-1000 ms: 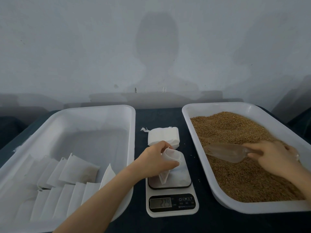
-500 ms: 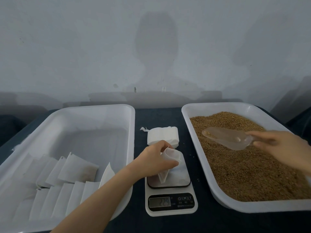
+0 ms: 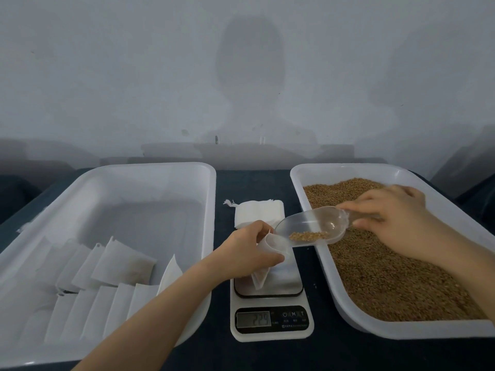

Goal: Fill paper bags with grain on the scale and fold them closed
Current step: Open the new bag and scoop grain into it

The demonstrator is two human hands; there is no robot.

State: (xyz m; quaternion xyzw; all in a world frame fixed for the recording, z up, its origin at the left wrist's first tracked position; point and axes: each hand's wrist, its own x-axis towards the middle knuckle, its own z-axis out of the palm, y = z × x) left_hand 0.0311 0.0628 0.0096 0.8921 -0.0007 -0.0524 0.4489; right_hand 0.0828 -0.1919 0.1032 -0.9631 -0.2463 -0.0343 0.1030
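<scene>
1. At the middle of the table's near edge, between two white trays, the scale (image 3: 270, 314) carries the paper bag (image 3: 261, 278). The bag's lower tip rests on the steel platform, and its mouth is held open, leaning toward the right.
2. The step in hand, as I judge it, is pouring a small top-up of grain (image 3: 308, 235) from the clear scoop (image 3: 313, 223) into that bag.
3. To do it well, the scoop's lip should sit just inside the bag's mouth before it tips further. It now meets the rim of the mouth; whether it is over or inside I cannot tell.
4. Tip slowly, so the little heap near the lip trickles rather than dumps. The display (image 3: 253, 319) is too blurred to read surely, so pour in pauses and check it.
5. The holding hand ought not to bear down on the platform, or the reading will be false.
6. Spilt kernels would land on the platform or the dark table (image 3: 254, 183); keeping the scoop low guards against that.
7. Left hand (image 3: 249, 253): the forearm reaches in from the near edge across the near right corner of the left tray (image 3: 211, 210). Fingers and thumb are curled round the bag's upper part, pinching its mouth open.
8. Right hand (image 3: 396, 220): it hovers above the grain tray (image 3: 348, 171), palm down. Thumb and fingers pinch the scoop's handle, and the bowl points left and slightly down.
</scene>
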